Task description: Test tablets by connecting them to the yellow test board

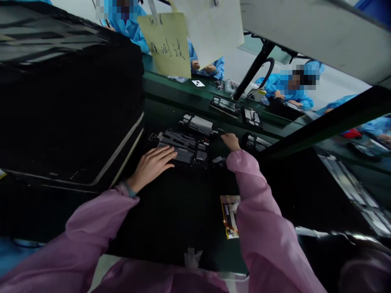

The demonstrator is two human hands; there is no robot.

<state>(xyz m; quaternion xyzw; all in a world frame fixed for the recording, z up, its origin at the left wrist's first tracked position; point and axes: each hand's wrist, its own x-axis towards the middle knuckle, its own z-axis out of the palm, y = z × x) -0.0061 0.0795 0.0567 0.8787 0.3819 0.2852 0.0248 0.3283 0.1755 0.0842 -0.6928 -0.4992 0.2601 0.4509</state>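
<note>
My left hand (155, 165) lies flat, fingers stretched out, at the left front edge of an opened flat electronic device (185, 146) with dark strips and grey panels. My right hand (231, 141) is closed, to the right of that device and above the dark surface. What its fingers hold, if anything, is hidden. A thin pale cable end (218, 131) shows just left of it. Behind the device lies a second opened unit (197, 123) with a pale panel. A small grey and black object (218, 160) sits below my right hand.
A tall black stack (70, 110) stands at the left. More opened units (225, 106) lie along the back ledge. A flat part with orange edging (229, 215) is partly under my right sleeve. Handwritten paper (168, 44) hangs ahead; people in blue (301, 95) sit beyond.
</note>
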